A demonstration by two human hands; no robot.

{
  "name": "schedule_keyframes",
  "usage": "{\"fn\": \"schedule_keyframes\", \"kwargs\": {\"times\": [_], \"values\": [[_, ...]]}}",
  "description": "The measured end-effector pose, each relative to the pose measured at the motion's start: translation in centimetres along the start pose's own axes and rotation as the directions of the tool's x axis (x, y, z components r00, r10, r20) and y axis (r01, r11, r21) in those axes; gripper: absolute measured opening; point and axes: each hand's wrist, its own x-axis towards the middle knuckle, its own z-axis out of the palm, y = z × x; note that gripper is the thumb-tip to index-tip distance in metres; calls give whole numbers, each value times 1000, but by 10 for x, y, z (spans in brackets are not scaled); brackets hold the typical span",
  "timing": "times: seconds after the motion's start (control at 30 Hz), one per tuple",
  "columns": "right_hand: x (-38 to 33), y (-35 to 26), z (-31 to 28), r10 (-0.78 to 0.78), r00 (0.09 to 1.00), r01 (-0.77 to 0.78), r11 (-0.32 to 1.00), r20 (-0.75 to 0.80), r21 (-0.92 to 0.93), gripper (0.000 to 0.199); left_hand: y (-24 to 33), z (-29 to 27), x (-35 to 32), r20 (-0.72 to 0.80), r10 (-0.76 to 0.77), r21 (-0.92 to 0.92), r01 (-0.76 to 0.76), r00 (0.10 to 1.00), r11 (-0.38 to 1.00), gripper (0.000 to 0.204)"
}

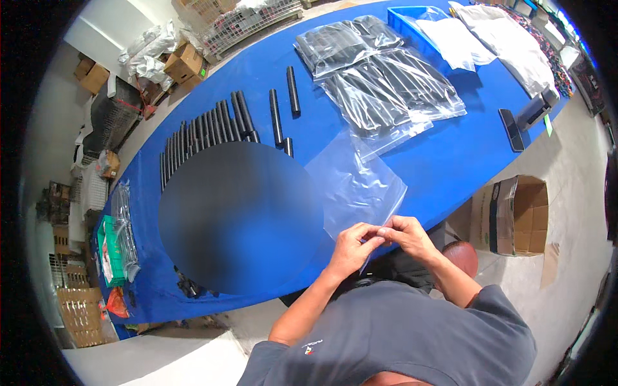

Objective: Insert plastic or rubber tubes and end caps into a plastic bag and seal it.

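A clear plastic bag (360, 186) lies over the near edge of the blue table, its near corner between my hands. My left hand (353, 248) pinches the bag's edge, thumb against fingers. Close against it, my right hand (410, 237) also grips the edge with closed fingertips. Beyond the bag, black tubes (222, 122) lie side by side in a row, and a few others lie apart to their right. Filled clear bags of black tubes (386, 83) are piled at the far side. A round blurred patch hides the table left of the bag.
The blue table (444, 174) curves around in front of me. A blue bin (418, 32) and white bags (508, 45) sit at the far right, near a phone-like black slab (511, 130). An open cardboard box (515, 215) stands on the floor at right. A green crate (112, 251) is at far left.
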Motion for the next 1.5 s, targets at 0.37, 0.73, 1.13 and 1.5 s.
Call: {"fn": "schedule_keyframes", "kwargs": {"times": [0.37, 0.73, 1.13, 1.5], "values": [[2, -3, 6, -100, 995, 103, 985, 25, -137, 31, -13, -4, 5, 77, -251, -419, 259, 965, 870, 14], [-7, -3, 2, -130, 989, 113, 971, -67, -212, 31, -19, -5, 12, 23, -282, -597, 240, 959, 766, 12], [-40, 2, 1, -125, 981, -6, 751, -150, -661, 32, 16, -34, 52, -585, 461, 536, -110, 667, 837, 9], [-26, -30, -20, -390, 890, 41, 582, -235, -812, 72, 34, -25, 36, -263, 619, 730, -267, 740, 629, 14]]}}
